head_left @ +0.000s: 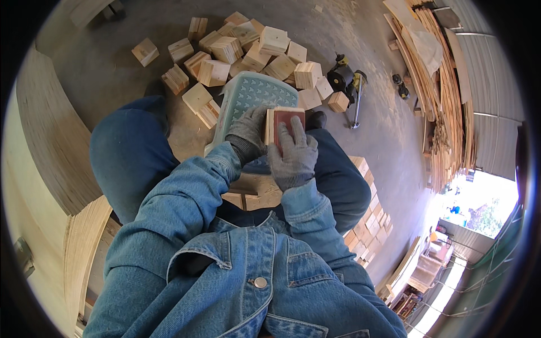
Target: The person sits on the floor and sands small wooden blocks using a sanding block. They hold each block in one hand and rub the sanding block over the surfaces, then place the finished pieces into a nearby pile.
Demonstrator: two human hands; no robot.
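Observation:
Between my knees stands a pale green plastic crate or stool (256, 90) with a patterned top. Over its right side, my left hand (248, 132), in a grey glove, is closed on the left side of a square wooden block (269, 127). A reddish-brown sanding pad (289, 116) lies against the block's upper face. My right hand (296, 155), also gloved in grey, is on this pad with its fingers stretched over it and gripping it. The hands hide the lower part of both pieces.
Beyond the crate lies a loose heap of wooden blocks (228, 50). A black-and-yellow power tool (341, 76) and a metal-shafted tool (357, 104) rest to its right. More blocks (369, 228) are stacked by my right leg. Long boards (451, 96) lean at the far right; plywood (51, 124) stands left.

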